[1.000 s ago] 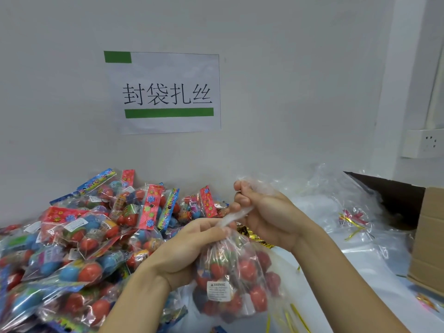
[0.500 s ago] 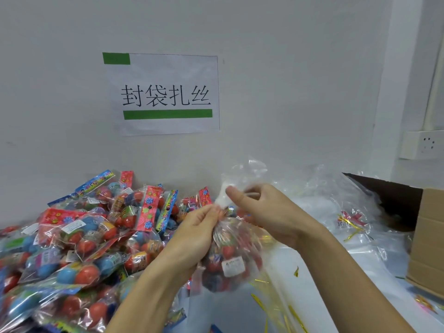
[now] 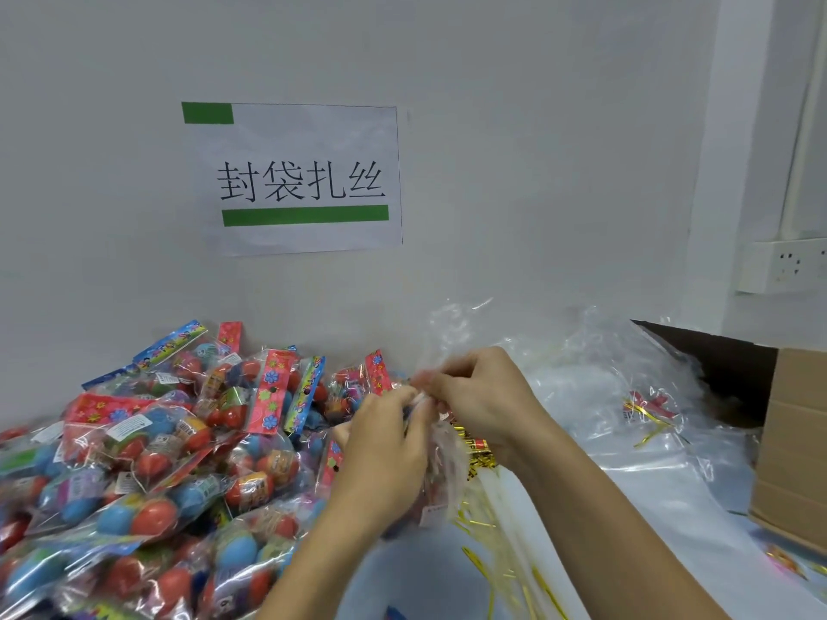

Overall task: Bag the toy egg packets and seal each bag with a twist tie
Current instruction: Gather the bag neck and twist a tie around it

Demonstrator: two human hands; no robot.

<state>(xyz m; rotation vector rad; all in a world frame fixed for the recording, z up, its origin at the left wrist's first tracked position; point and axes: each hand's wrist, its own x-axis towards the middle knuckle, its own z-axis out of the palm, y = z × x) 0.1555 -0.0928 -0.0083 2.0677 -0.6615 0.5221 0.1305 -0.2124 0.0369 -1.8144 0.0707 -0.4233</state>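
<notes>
Both hands moved together: left hand [image 3: 385, 449] and right hand [image 3: 483, 396] fingers clamped on the bag [image 3: 441, 445] neck between them, lifted off the counter; twisting started, tie not seen.

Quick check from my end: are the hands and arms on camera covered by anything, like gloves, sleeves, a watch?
Nothing worn that shows. The left hand and right hand are ungloved, with no rings, watch or wristband visible. Both forearms are bare down to the bottom frame edge; no sleeve shows.
</notes>
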